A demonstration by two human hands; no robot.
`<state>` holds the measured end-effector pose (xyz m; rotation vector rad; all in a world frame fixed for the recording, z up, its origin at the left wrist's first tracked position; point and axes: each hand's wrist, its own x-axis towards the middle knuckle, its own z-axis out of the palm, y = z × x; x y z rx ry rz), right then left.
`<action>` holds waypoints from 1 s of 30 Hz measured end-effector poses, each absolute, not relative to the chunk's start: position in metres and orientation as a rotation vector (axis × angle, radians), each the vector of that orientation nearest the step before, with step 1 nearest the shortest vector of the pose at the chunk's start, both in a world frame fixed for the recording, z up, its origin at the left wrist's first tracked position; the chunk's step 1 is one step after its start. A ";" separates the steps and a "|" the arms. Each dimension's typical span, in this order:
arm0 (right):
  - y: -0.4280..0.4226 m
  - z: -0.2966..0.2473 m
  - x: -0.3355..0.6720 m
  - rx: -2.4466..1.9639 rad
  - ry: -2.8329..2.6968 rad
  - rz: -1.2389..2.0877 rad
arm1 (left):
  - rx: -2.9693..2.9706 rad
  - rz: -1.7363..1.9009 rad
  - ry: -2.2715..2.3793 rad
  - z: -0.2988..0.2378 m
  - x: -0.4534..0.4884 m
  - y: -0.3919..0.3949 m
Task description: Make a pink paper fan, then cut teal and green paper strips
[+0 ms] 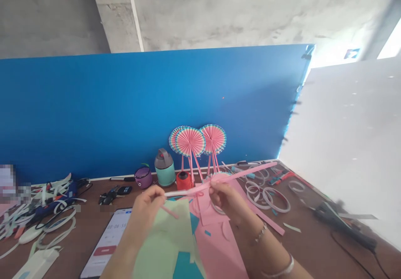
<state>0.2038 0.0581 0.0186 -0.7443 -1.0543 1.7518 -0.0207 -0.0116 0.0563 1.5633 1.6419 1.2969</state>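
A long pink paper strip is held across the work area, with a paler section at its left end. The left hand is closed in a narrow pinch on that end. The right hand is closed in a narrow pinch further along the same strip, and the far end projects beyond it, tilted upward. Both hands are positioned above a green paper sheet and a pink paper sheet, which lie side by side on a wooden table. Teal paper scraps are lying on the sheets. A shorter pink strip is seen just below the left hand; whether it is held cannot be determined.

Three paper fans on pink sticks are stood against a blue board, with a red spool at their base. A teal bottle and a purple pot are placed beside the spool. A phone lies to the left of the hands, and white paper rings lie to the right.
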 end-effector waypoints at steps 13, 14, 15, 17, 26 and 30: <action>0.069 0.025 0.222 -0.694 -0.834 1.693 | 2.086 0.661 1.913 -0.013 -0.044 0.030; 0.069 0.024 0.221 -0.689 -0.857 1.696 | 2.134 0.596 1.886 -0.017 -0.041 0.030; 0.069 0.024 0.221 -0.686 -0.878 1.696 | 2.173 0.540 1.867 -0.020 -0.039 0.030; 0.069 0.023 0.221 -0.698 -0.920 1.691 | 2.229 0.439 1.843 -0.025 -0.036 0.032; 0.068 0.026 0.219 -0.716 -0.977 1.675 | 2.264 0.312 1.935 -0.029 -0.041 0.033; 0.068 0.024 0.220 -0.741 -0.989 1.677 | 2.267 0.330 1.946 -0.035 -0.043 0.036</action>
